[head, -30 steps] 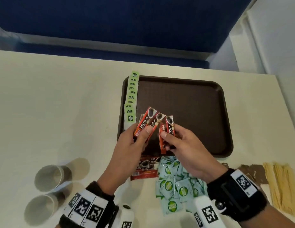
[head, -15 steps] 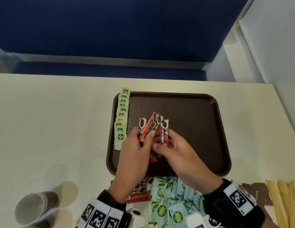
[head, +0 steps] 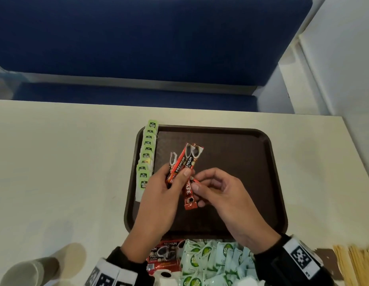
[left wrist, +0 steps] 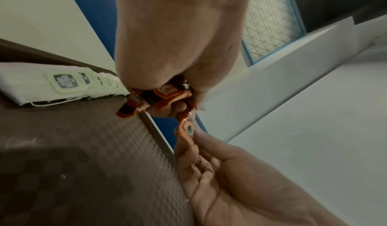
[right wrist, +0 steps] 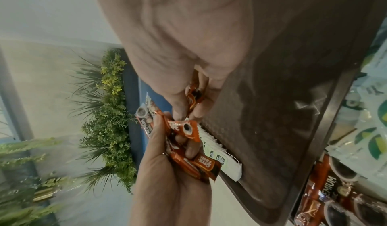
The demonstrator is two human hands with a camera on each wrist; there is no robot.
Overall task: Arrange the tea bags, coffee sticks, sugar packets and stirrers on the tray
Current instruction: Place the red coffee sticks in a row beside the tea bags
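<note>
Coffee-stick step. Left hand (head: 159, 195) grips a fan of coffee sticks (head: 182, 162) over the tray (head: 231, 153) — right hand (head: 222, 195) pinches one stick (head: 188, 196). Next: lay it beside the tea bags (head: 146, 155), far left.

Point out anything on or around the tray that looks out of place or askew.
One coffee stick in the right hand points toward the person, opposite to the fanned coffee sticks in the left hand. The tea bags overlap the tray rim.
</note>
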